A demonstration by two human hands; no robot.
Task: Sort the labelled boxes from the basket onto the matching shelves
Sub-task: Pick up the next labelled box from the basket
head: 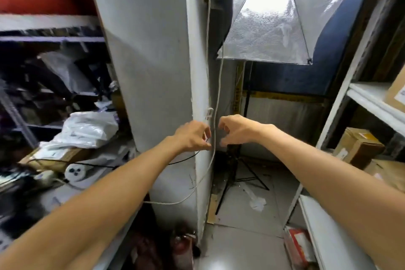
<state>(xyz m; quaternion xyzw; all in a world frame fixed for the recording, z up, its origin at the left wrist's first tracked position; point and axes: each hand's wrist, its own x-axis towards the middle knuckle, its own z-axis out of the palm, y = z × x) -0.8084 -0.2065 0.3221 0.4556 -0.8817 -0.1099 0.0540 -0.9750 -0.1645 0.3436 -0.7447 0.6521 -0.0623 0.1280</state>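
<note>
**Head view: sorting task, between placements.** Both arms reach forward; the left hand and the right hand hover near each other but apart, fingers curved, nothing held in either; a white cord hanging down the pillar passes between them, and whether the left fingertips brush it cannot be told. The basket is out of view. The right shelves carry 2 cardboard boxes that show plainly: the upper box, cropped by the frame edge, and the lower box, 1 board down; their labels are too small to read. The left shelves hold white plastic bags above a flat carton. Judgement: at least 2 boxes appear shelved, though whether they match their shelves is not verifiable; with both hands empty, no box is in transit; how many are left in the basket cannot be established.
</note>
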